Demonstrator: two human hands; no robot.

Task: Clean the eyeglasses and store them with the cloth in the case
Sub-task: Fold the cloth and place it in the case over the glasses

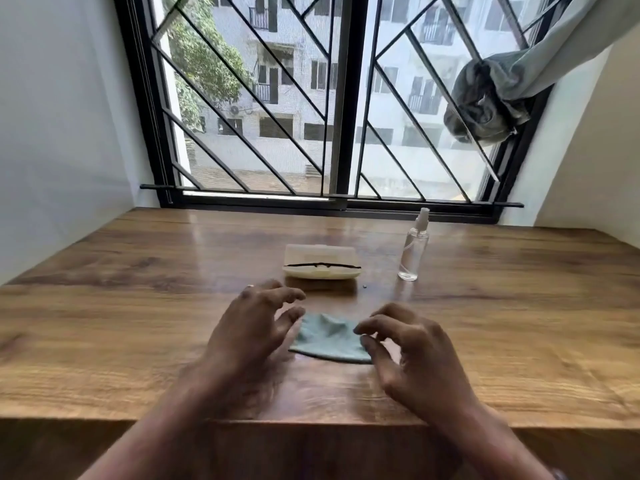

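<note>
Wooden table (138,306) fills view; your forearms cut off at bottom edge. Your left hand (256,323), blurred, fingers spread and loosely bent, overlaps left edge of teal cloth (329,341). Your right hand (412,351), thumb and forefinger apart, at cloth's right edge; contact unclear. Cloth rumpled, long axis left-right. Open case (322,263) behind, lying left-right. Eyeglasses (322,265) inside, mostly hidden; only dark line shows.

A glossy brown wood-grain worktop (138,323) runs back to a black-framed sliding window (349,98) fitted with diagonal black metal bars (221,64). A clear plastic spray bottle (414,251) stands upright towards the worktop's far right. A grey curtain (491,98) hangs knotted at the window's right. Outside are a pale apartment building (298,64) and a green tree (204,60). White walls (62,116) flank both sides.
</note>
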